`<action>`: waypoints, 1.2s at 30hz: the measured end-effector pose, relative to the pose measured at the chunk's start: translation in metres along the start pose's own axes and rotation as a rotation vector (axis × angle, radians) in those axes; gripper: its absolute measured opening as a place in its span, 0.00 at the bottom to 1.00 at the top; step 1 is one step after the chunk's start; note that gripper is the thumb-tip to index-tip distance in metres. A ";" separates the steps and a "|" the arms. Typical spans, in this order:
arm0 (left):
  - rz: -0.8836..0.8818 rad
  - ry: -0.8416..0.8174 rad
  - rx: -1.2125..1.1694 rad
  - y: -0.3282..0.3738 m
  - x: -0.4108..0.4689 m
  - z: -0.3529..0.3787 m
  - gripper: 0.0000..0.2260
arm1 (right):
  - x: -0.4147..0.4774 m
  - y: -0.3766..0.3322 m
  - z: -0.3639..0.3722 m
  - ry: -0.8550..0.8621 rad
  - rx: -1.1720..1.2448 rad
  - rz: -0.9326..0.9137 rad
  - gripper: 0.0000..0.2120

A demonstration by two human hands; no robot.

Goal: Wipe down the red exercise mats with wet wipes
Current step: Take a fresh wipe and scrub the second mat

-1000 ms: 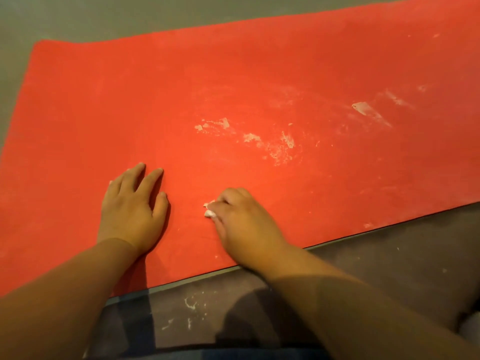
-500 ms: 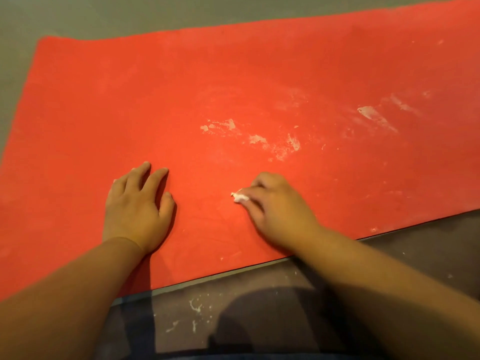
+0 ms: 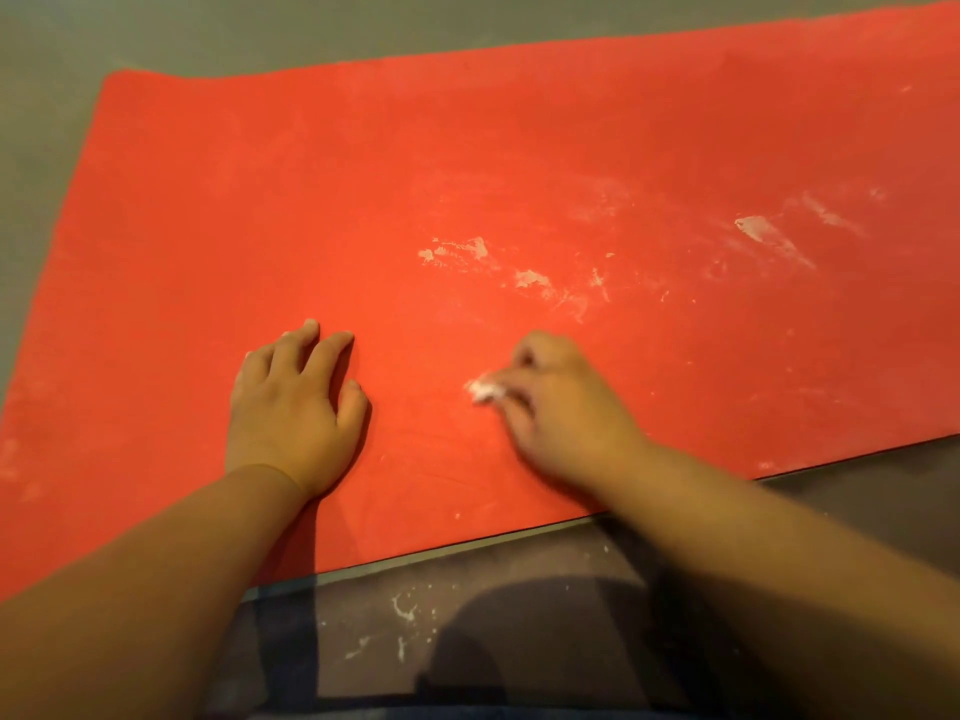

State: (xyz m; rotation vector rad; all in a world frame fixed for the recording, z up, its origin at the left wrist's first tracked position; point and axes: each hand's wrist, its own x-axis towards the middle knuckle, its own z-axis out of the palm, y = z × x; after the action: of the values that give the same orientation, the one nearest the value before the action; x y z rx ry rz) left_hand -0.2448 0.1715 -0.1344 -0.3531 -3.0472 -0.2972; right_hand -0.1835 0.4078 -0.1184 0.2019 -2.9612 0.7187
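A red exercise mat (image 3: pixel 363 200) lies flat on the floor and fills most of the view. Whitish smears (image 3: pixel 545 278) mark its middle, with more of them at the right (image 3: pixel 763 231). My left hand (image 3: pixel 291 407) rests flat on the mat with straight fingers. To its right, my right hand (image 3: pixel 561 407) has its fingers curled round a small crumpled white wet wipe (image 3: pixel 485 391), held down on the mat just below the middle smears. Only a bit of the wipe sticks out past the fingers.
Grey floor (image 3: pixel 208 33) borders the mat at the back and left. Along the mat's near edge lies dark flooring (image 3: pixel 519 589) with white specks (image 3: pixel 405 610) and shadow.
My right hand with the wipe has slid from near the left hand to the right and a little away from me. The left hand has stayed flat in place.
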 end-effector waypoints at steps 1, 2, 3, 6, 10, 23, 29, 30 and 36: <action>-0.001 0.002 -0.002 0.000 0.001 0.000 0.29 | 0.013 0.020 -0.008 0.048 -0.043 0.067 0.11; -0.003 0.004 -0.004 0.000 0.001 0.001 0.29 | 0.026 0.042 -0.017 0.101 -0.094 0.177 0.11; -0.008 0.008 -0.005 0.000 0.000 0.001 0.29 | 0.038 0.061 -0.025 0.155 -0.132 0.293 0.11; -0.022 0.024 -0.003 0.002 0.001 0.002 0.29 | 0.048 0.063 -0.023 0.236 -0.141 0.482 0.13; -0.046 0.033 -0.011 0.004 0.003 0.006 0.28 | 0.001 -0.007 0.011 0.127 -0.018 0.131 0.10; -0.063 0.068 -0.020 0.003 0.004 0.007 0.26 | 0.036 0.005 0.010 0.159 -0.049 0.201 0.09; -0.054 0.073 -0.019 0.002 0.005 0.008 0.25 | 0.037 0.072 -0.034 0.193 -0.123 0.283 0.10; -0.051 0.072 -0.018 0.002 0.005 0.007 0.25 | 0.048 0.090 -0.040 0.231 -0.148 0.393 0.11; -0.057 0.081 -0.025 0.003 0.005 0.005 0.26 | 0.055 0.012 0.009 0.147 -0.036 0.230 0.10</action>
State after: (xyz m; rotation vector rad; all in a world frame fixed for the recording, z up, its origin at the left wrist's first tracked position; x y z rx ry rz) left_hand -0.2490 0.1768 -0.1380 -0.2488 -2.9807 -0.3437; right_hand -0.2401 0.4085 -0.1258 -0.1897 -2.8806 0.6710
